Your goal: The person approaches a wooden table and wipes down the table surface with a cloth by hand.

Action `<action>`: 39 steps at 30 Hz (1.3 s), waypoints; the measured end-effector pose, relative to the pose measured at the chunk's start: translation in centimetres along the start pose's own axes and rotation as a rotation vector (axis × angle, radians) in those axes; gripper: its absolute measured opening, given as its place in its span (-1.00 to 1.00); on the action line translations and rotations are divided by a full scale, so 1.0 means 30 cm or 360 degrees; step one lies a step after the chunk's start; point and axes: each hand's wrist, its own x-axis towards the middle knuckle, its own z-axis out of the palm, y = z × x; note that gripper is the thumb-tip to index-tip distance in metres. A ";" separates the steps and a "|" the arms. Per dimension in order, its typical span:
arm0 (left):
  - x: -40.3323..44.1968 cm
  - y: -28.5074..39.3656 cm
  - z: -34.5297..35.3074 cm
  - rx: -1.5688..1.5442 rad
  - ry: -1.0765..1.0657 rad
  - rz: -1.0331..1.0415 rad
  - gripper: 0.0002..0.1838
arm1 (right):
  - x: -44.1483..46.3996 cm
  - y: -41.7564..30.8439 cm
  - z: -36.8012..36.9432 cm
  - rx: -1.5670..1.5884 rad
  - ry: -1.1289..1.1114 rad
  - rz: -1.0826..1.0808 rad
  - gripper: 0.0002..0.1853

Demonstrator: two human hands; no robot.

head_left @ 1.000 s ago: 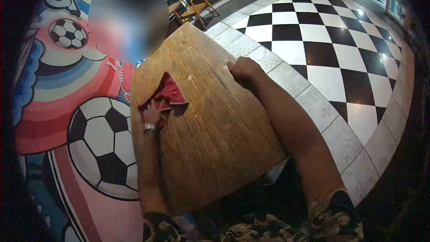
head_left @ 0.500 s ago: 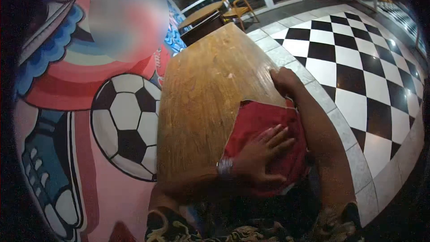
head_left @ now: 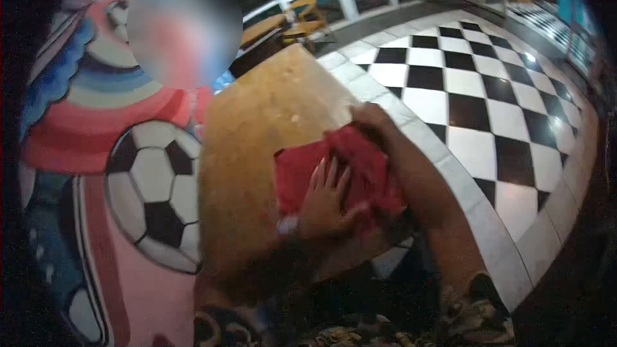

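Note:
A red cloth (head_left: 299, 167) lies on the wooden table (head_left: 247, 128), its right part rumpled into folds. My left hand (head_left: 328, 202) presses flat on the cloth, fingers stretched out and slightly spread; a watch or bracelet (head_left: 288, 223) shows blurred at that wrist. At the table's right edge, just beyond the cloth, my right hand (head_left: 373, 121) is closed with its fingers curled over the edge. The right forearm runs alongside the rumpled cloth. Motion blurs both hands somewhat.
A painted wall with a football (head_left: 154, 193) borders the table's left side. Black-and-white floor tiles (head_left: 472, 115) spread out to the right. Beyond the table's far end stand a wooden chair (head_left: 305, 19) and another table (head_left: 262, 29), near glass doors.
My left hand has slid left across the table, shifting the cloth and bunching its right part. My right hand stays at the table edge. The camera view has turned slightly.

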 end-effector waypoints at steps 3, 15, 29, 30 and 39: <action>-0.108 0.216 -0.113 -0.0126 -0.0238 0.0103 0.14 | -0.063 -0.013 0.027 -0.0674 0.0316 -0.0432 -0.75; 0.183 -0.364 0.047 0.0008 -0.0011 -0.0352 0.04 | -0.222 -0.173 -0.131 0.0379 0.0212 0.0382 -0.29; 0.096 -0.360 -0.018 -0.0178 0.0104 -0.0194 0.05 | -0.197 -0.151 -0.124 0.0104 0.0097 0.0338 -0.24; 0.090 -0.389 -0.016 -0.0127 0.0184 -0.0307 0.05 | -0.231 -0.158 -0.132 0.0135 0.0158 0.0317 -0.22; -0.052 0.046 -0.064 -0.0077 0.0032 -0.0013 0.22 | -0.201 -0.125 -0.098 -0.0034 0.0177 0.0232 -0.28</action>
